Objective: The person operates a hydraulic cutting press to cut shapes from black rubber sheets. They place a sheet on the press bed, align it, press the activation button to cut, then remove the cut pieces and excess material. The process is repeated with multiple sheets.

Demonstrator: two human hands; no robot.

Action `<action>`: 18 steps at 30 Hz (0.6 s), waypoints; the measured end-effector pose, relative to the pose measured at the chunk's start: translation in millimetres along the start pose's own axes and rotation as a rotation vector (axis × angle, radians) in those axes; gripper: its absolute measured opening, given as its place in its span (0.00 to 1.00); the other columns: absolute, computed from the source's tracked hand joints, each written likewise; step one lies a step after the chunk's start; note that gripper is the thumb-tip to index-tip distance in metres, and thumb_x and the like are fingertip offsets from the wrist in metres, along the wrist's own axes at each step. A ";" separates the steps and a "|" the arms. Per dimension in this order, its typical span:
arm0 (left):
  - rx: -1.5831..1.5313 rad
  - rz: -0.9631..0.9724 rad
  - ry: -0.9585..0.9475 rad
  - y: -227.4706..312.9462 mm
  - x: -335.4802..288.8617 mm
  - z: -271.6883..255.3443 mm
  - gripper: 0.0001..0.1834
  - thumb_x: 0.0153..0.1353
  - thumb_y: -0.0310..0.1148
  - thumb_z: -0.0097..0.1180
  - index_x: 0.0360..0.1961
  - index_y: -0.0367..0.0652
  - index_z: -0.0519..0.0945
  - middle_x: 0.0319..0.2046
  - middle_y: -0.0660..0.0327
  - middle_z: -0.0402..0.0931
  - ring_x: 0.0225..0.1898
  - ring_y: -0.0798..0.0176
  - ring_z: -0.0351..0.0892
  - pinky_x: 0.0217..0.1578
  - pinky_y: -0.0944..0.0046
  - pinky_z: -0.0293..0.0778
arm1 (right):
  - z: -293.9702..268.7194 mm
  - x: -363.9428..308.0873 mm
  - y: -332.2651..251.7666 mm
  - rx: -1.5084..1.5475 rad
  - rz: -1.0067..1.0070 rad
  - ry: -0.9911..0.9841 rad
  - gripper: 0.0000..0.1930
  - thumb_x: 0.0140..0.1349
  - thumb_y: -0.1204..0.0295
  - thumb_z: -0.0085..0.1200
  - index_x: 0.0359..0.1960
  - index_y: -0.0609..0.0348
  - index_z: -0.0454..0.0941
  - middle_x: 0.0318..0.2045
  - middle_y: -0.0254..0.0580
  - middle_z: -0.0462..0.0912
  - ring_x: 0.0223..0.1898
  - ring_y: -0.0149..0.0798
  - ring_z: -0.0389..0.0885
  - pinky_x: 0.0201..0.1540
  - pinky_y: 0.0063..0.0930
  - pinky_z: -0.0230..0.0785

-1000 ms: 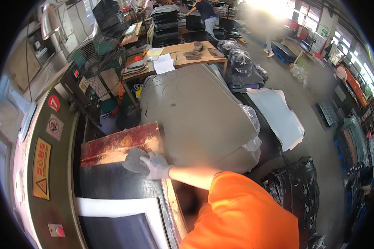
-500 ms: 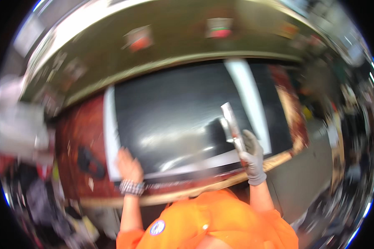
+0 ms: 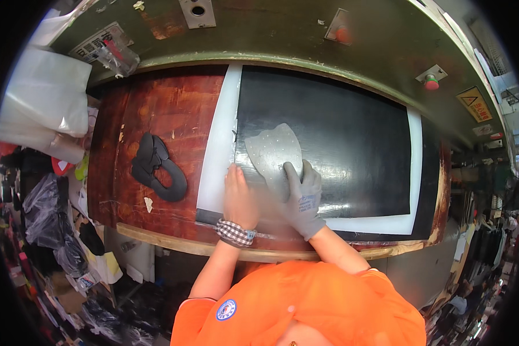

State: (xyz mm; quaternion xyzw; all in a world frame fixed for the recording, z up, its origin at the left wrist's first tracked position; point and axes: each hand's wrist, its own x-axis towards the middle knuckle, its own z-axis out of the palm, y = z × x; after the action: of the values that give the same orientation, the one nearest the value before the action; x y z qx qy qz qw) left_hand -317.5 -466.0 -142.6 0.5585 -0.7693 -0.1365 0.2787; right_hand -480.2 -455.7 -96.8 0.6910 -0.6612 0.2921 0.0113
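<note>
My right hand (image 3: 307, 193), in a grey glove, grips a grey shaped plate (image 3: 275, 151) with a curved outline and small pale dots, its thumb lying on top. The plate is over the left part of a black sheet (image 3: 352, 132); whether it touches the sheet I cannot tell. My bare left hand (image 3: 240, 196), with a checked band at the wrist, lies at the sheet's left edge over a white layer (image 3: 216, 144). Its fingers are stretched out and hold nothing visible. A black padded curved piece (image 3: 161, 173) rests on the reddish board (image 3: 115, 173) to the left.
Behind the board runs a green machine beam (image 3: 271, 34) with a red button (image 3: 431, 82) and a yellow warning label (image 3: 474, 105). Clear plastic sheeting (image 3: 57, 86) hangs at the left. Along the near side the board has a wooden edge (image 3: 173, 242).
The view has swung left. My right hand has brought the plate leftward over the sheet, turning it from edge-on to its broad face. My left hand remains near the sheet's left edge.
</note>
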 end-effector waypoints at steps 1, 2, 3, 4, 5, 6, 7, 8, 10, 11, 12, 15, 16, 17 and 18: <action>-0.005 0.030 0.022 -1.5 4.5 0.6 0.37 0.59 0.20 0.50 0.68 0.23 0.52 0.65 0.31 0.57 0.68 0.31 0.58 0.69 0.43 0.53 | 4.2 1.9 -1.1 -0.012 0.021 -0.048 0.43 0.38 0.57 0.70 0.60 0.57 0.69 0.56 0.63 0.67 0.54 0.63 0.67 0.54 0.53 0.65; 0.005 0.016 0.024 -2.9 10.2 1.0 0.36 0.59 0.20 0.49 0.68 0.23 0.53 0.65 0.31 0.58 0.67 0.31 0.58 0.69 0.43 0.53 | 6.4 5.7 0.0 -0.014 0.032 -0.063 0.43 0.39 0.56 0.70 0.60 0.57 0.69 0.56 0.63 0.67 0.54 0.63 0.68 0.54 0.53 0.65; 0.018 0.015 0.012 -4.0 18.6 2.5 0.36 0.59 0.20 0.49 0.68 0.23 0.53 0.65 0.31 0.58 0.67 0.31 0.58 0.69 0.43 0.53 | 7.9 12.2 4.1 -0.015 0.046 -0.088 0.43 0.39 0.56 0.70 0.60 0.57 0.69 0.56 0.63 0.67 0.53 0.62 0.68 0.54 0.53 0.66; 0.032 0.015 0.000 -4.3 28.8 4.4 0.35 0.59 0.21 0.49 0.68 0.23 0.54 0.65 0.31 0.58 0.67 0.31 0.58 0.69 0.43 0.53 | 10.9 23.6 11.0 -0.008 0.022 -0.107 0.43 0.40 0.55 0.70 0.60 0.58 0.69 0.56 0.64 0.67 0.53 0.62 0.69 0.53 0.52 0.66; 0.034 -0.003 -0.001 -5.1 41.7 8.5 0.34 0.59 0.21 0.49 0.67 0.22 0.56 0.64 0.31 0.59 0.67 0.32 0.58 0.70 0.43 0.53 | 13.0 36.9 21.2 0.000 -0.002 -0.133 0.43 0.41 0.54 0.70 0.60 0.59 0.69 0.56 0.64 0.67 0.52 0.62 0.70 0.53 0.52 0.66; 0.052 0.010 0.018 -5.4 55.3 13.1 0.33 0.58 0.19 0.48 0.67 0.23 0.57 0.64 0.32 0.61 0.67 0.32 0.60 0.69 0.44 0.55 | 13.7 49.5 32.3 0.006 -0.035 -0.152 0.43 0.41 0.53 0.70 0.60 0.59 0.68 0.56 0.65 0.67 0.51 0.62 0.70 0.53 0.52 0.67; 0.025 0.016 0.050 -6.3 67.1 17.0 0.33 0.58 0.19 0.47 0.66 0.24 0.58 0.63 0.33 0.62 0.66 0.33 0.61 0.68 0.45 0.57 | 13.8 60.3 43.4 0.035 -0.028 -0.166 0.41 0.46 0.52 0.67 0.59 0.61 0.69 0.55 0.64 0.71 0.51 0.62 0.72 0.53 0.50 0.68; 0.009 0.004 0.059 -7.5 77.7 19.2 0.32 0.58 0.18 0.47 0.66 0.25 0.59 0.62 0.34 0.64 0.65 0.34 0.63 0.67 0.46 0.59 | 13.2 71.9 55.8 0.138 -0.021 -0.130 0.39 0.47 0.53 0.67 0.59 0.62 0.69 0.55 0.63 0.72 0.51 0.61 0.73 0.54 0.50 0.68; -0.023 0.016 0.121 -10.5 98.0 25.0 0.27 0.60 0.16 0.45 0.63 0.29 0.67 0.60 0.39 0.69 0.63 0.39 0.68 0.63 0.50 0.65 | 10.4 95.6 91.4 0.346 -0.008 -0.057 0.37 0.50 0.55 0.66 0.58 0.63 0.69 0.54 0.61 0.74 0.52 0.61 0.74 0.54 0.49 0.68; -0.045 -0.001 0.153 -12.6 107.1 25.7 0.25 0.60 0.18 0.47 0.61 0.31 0.70 0.58 0.42 0.71 0.61 0.40 0.69 0.63 0.51 0.66 | 4.2 105.5 113.1 0.269 0.008 0.034 0.32 0.53 0.59 0.65 0.56 0.64 0.72 0.52 0.58 0.78 0.52 0.59 0.76 0.55 0.48 0.68; -0.067 -0.030 0.167 -13.5 111.8 25.3 0.23 0.60 0.19 0.48 0.58 0.34 0.73 0.57 0.44 0.72 0.60 0.41 0.70 0.62 0.52 0.67 | -6.4 114.5 138.5 0.231 0.037 0.114 0.27 0.54 0.62 0.64 0.53 0.64 0.75 0.50 0.57 0.79 0.50 0.58 0.77 0.54 0.47 0.69; -0.052 -0.091 0.271 -12.1 113.3 21.8 0.18 0.62 0.22 0.53 0.54 0.34 0.77 0.49 0.46 0.77 0.51 0.44 0.74 0.54 0.50 0.70 | -47.0 144.5 216.2 0.243 0.237 0.330 0.12 0.61 0.70 0.58 0.44 0.64 0.80 0.41 0.53 0.83 0.43 0.51 0.82 0.48 0.39 0.74; 0.010 -0.040 0.289 -10.4 112.2 22.3 0.15 0.61 0.23 0.54 0.50 0.34 0.78 0.44 0.48 0.78 0.45 0.45 0.75 0.50 0.51 0.70 | -64.3 156.3 241.0 0.168 0.236 0.390 0.11 0.63 0.72 0.57 0.43 0.65 0.79 0.40 0.52 0.83 0.42 0.50 0.82 0.49 0.36 0.73; -0.006 -0.042 0.248 -7.9 110.5 24.2 0.13 0.61 0.23 0.54 0.48 0.35 0.79 0.41 0.49 0.78 0.42 0.46 0.75 0.47 0.51 0.70 | -79.5 166.8 261.2 0.160 0.250 0.461 0.09 0.64 0.72 0.55 0.42 0.64 0.79 0.38 0.51 0.83 0.40 0.49 0.81 0.46 0.36 0.73; -0.039 -0.072 0.209 -6.2 110.9 27.7 0.11 0.61 0.24 0.55 0.45 0.36 0.79 0.37 0.50 0.77 0.39 0.47 0.74 0.44 0.51 0.70 | -93.9 178.1 279.1 0.155 0.272 0.531 0.08 0.65 0.72 0.54 0.41 0.64 0.79 0.36 0.49 0.82 0.37 0.48 0.80 0.44 0.35 0.72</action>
State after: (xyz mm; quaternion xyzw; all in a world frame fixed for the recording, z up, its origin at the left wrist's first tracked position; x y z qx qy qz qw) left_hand -353.2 -574.7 -137.6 0.5916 -0.7126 -0.1023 0.3630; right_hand -781.6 -614.6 -47.9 0.4947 -0.6971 0.5107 0.0916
